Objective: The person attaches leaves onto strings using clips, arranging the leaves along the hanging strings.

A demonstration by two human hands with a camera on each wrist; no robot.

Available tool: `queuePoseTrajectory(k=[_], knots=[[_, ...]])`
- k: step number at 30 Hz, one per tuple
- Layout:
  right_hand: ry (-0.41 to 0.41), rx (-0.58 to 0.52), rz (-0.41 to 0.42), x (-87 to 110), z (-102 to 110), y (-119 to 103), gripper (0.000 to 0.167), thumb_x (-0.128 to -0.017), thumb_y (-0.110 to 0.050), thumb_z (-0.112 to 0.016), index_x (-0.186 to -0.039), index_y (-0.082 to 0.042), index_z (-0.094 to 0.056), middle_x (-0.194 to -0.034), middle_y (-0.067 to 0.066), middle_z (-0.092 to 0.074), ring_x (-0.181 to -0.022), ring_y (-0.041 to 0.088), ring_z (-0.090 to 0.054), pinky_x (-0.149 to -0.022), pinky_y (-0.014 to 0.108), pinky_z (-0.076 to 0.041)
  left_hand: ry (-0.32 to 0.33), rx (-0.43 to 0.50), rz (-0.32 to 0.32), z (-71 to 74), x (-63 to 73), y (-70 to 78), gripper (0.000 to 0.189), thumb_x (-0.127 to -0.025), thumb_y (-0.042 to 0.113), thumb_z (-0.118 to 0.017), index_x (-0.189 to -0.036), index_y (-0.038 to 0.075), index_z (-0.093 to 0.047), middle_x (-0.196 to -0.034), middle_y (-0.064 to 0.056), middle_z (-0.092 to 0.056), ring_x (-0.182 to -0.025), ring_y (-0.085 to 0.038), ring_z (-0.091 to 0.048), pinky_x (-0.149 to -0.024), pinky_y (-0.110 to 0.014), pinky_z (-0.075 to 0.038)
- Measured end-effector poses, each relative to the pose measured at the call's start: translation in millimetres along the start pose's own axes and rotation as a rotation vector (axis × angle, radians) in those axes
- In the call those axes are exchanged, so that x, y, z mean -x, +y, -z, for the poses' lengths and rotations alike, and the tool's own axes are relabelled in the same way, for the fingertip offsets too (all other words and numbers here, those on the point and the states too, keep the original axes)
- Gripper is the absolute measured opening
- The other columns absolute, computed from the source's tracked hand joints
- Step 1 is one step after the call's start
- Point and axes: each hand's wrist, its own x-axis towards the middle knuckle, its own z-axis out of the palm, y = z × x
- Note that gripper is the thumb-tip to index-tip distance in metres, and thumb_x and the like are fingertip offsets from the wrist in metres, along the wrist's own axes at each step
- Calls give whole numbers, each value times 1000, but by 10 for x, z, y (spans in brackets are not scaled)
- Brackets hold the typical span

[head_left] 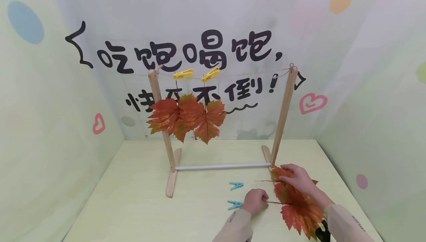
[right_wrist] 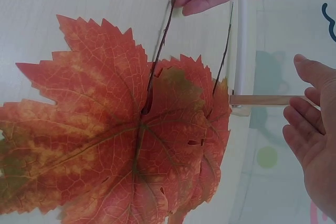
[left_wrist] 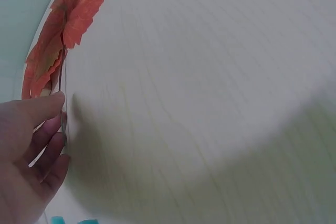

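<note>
left hand point(head_left: 255, 200) pinched the stem point(head_left: 274, 202) of the nearer red leaf point(head_left: 301, 218), by the rack point(head_left: 284, 112)'s right foot, overlapping a second leaf point(head_left: 284, 193). right hand point(head_left: 297, 178): fingers loosely apart, holding nothing. step, judged: pick-up by stem. next move called for lifting without dragging its neighbour. head view suggested right-hand contact; right-wrist view showed a gap.

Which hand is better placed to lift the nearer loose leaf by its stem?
Left hand, probably: it pinches the stem of the nearer red-orange leaf. The right hand is by the farther leaf, touching neither stem.
</note>
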Motion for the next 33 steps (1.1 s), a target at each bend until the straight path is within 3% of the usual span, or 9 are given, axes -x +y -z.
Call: queuePoseTrajectory(k=[5,10,17,23,31,33], knots=[[-10,0,-8,6,-31,-15,40,-80,-11,-68,-115,6,-57,-110,23,-59,-97,34,-57,-83,49,-47,30,-42,-11,35,78,-16,8,-68,8,-74,-73,11,-70,-62,8,-61,-58,-2,-49,-56,-13,-38],[-15,-4,-26,15,-11,-45,41,-80,-11,-68,-116,5,-56,-111,23,-59,-96,34,-57,-79,45,-50,53,2,-57,63,112,-38,7,-68,4,-71,-67,10,-70,-59,7,-62,-54,-1,-49,-52,-11,-36],[-24,31,-45,-21,60,-55,44,-81,-21,-69,-117,1,-57,-113,21,-58,-98,34,-55,-82,48,-48,39,186,-39,78,73,-135,7,-75,7,-70,-68,7,-69,-59,6,-60,-53,3,-45,-53,-11,-38],[-7,76,-13,-8,158,-56,41,-81,-14,-68,-116,5,-56,-110,24,-58,-97,37,-56,-80,49,-49,39,357,-10,191,11,-84,9,-78,12,-71,-72,5,-70,-65,3,-64,-55,5,-46,-54,-12,-41],[15,108,27,27,230,-53,41,-81,-15,-68,-114,6,-57,-107,23,-60,-97,38,-56,-80,50,-48,121,527,14,284,-38,24,11,-79,12,-70,-76,1,-68,-67,-1,-64,-57,4,-48,-54,-14,-43],[23,116,56,17,234,-54,41,-80,-15,-69,-113,6,-58,-107,23,-61,-97,39,-56,-80,51,-47,150,593,9,348,-27,92,12,-80,8,-68,-77,-3,-66,-68,-7,-65,-58,-2,-54,-54,-15,-45]])
